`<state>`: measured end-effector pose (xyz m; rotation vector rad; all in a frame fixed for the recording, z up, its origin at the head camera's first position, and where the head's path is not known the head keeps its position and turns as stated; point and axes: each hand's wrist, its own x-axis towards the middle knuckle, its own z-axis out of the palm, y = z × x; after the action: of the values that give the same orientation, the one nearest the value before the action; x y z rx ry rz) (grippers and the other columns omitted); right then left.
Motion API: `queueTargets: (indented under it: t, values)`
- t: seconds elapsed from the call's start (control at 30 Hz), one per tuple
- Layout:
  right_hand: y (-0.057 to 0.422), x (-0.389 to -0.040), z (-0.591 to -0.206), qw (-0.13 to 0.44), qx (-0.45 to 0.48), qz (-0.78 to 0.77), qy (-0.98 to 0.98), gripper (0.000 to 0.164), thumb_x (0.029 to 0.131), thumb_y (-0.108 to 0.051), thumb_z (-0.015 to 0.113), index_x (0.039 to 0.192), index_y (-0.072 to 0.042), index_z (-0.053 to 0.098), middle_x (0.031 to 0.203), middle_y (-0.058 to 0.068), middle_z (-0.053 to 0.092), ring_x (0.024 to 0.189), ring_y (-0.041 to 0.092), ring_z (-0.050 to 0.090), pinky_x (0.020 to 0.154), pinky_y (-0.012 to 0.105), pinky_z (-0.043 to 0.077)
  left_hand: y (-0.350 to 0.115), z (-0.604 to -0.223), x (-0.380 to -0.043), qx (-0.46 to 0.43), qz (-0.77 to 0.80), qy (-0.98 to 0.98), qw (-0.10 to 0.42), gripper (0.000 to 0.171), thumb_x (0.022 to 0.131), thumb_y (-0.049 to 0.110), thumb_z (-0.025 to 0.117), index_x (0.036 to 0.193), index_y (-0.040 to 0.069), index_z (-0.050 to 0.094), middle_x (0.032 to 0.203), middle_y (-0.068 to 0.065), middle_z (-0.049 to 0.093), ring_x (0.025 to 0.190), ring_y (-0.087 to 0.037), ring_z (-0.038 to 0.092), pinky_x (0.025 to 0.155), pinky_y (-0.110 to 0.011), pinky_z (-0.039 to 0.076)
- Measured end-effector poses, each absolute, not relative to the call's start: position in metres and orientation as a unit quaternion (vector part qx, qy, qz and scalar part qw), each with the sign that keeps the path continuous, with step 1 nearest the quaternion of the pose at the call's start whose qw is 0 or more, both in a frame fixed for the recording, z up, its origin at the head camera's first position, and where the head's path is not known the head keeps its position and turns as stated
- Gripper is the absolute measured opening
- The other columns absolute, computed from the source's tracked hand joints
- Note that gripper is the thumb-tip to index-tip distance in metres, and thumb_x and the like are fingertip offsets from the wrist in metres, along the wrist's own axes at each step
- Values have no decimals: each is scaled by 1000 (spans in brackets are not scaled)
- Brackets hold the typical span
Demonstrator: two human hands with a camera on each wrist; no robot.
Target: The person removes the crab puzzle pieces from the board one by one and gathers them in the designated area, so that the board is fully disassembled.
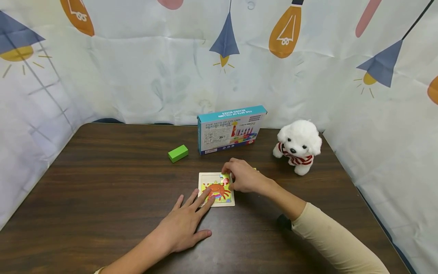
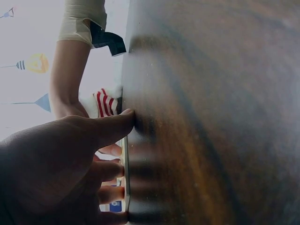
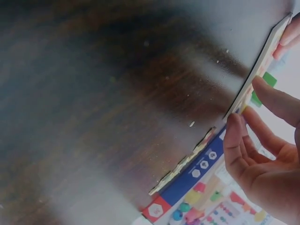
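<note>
A small crab jigsaw puzzle in a pale wooden tray lies flat on the table. My left hand is spread from the lower left, its straight fingertips resting on the puzzle and the thumb stretched out to the side. At the tray's upper right corner, my right hand bends its thumb and fingers about a puzzle piece, which the hand partly covers. In the right wrist view, the thumb and fingertips stand right at the tray's edge.
Loose puzzle pieces lie beyond my right hand. A green block sits at the back left, beside an upright bead-toy box. The white plush dog stands at the right rear of the dark wooden table; a printed cloth hangs behind.
</note>
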<state>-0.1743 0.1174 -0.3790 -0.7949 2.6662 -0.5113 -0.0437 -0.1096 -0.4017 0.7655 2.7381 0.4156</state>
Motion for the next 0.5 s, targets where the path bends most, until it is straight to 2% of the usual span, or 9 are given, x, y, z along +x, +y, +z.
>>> queueTargets:
  t: [0.2,0.5]
  values:
    - [117,-172,-377,146,-282,-186,930,40,80,-8,89,117,-9,73,109,5,66,95,17,62,86,34,57,-110,-402,-44,262,142,945,138,84,97,59,65,165,20,33,177,-2,14,160,-37,21,121,-70,23]
    - [117,-169,-377,115,-299,-172,932,33,85,-4,82,116,-8,76,108,5,66,88,15,59,81,31,56,-109,-402,-45,261,143,944,141,85,97,59,65,165,21,32,177,-2,13,160,-37,20,121,-70,22]
